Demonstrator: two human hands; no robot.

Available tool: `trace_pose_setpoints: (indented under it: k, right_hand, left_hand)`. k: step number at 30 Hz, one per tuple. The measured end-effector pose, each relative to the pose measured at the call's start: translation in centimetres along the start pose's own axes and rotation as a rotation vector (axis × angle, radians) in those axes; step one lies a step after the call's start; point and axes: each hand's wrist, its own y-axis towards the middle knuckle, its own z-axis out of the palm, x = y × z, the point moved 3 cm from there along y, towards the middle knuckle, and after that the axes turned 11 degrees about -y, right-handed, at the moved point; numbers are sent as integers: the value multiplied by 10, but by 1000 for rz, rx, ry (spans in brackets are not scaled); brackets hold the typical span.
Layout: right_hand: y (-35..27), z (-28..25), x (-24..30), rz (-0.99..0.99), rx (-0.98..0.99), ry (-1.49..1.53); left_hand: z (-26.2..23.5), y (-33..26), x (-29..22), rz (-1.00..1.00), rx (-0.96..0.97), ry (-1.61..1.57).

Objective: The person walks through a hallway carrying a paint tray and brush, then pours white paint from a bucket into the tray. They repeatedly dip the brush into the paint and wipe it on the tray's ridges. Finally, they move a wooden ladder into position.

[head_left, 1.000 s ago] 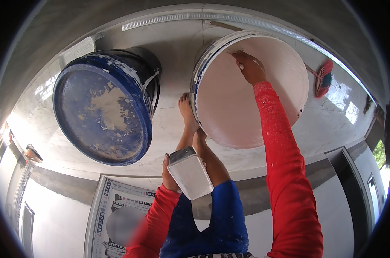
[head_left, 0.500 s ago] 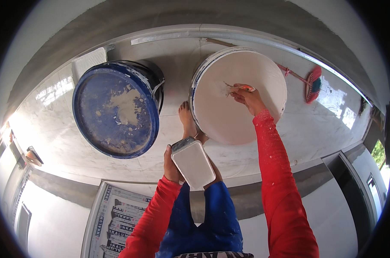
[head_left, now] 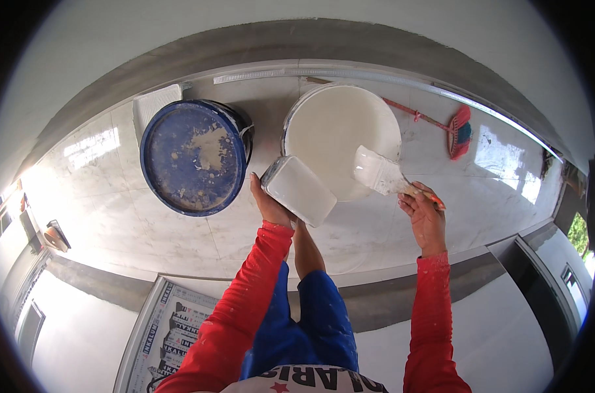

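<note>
My left hand (head_left: 269, 204) is closed around a small rectangular tub (head_left: 303, 190), held tilted just in front of a large round bucket. White paint-like stuff covers the tub's upward face. In my right hand (head_left: 424, 219) is the handle of a wide paintbrush (head_left: 378, 171), its bristles coated thickly white. The brush hangs over the near right rim of the bucket, bristles pointing left. That bucket holds smooth white liquid (head_left: 333, 128), with drips along its pale rim (head_left: 286, 134).
Left of the open bucket stands another bucket with a stained blue lid (head_left: 192, 157). Behind it lies a white tray (head_left: 156, 105). A broom with pink and green bristles (head_left: 459, 133) rests at the right. A long metal strip (head_left: 265, 75) runs along the wall's foot.
The paintbrush has come up out of the white liquid and back toward me on the right, its coated bristles now showing. My left hand has moved the tub forward, closer to the bucket.
</note>
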Motion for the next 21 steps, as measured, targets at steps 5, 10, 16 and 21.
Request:
trace_pose_setpoints:
  k: [5,10,16,21]
  right_hand:
    - [-72,-1,39,-198,15,-10]
    - [-114,47,66,-518,13,-511]
    - [-134,97,62,-768,14,-825]
    - [-143,101,61,-848,-3,-890]
  left_hand:
    - [35,-20,14,-65,-3,19]
    - [46,-37,29,-13,82,62]
    - [49,-44,38,108,216,-25]
    - [66,-50,36,219,267,14]
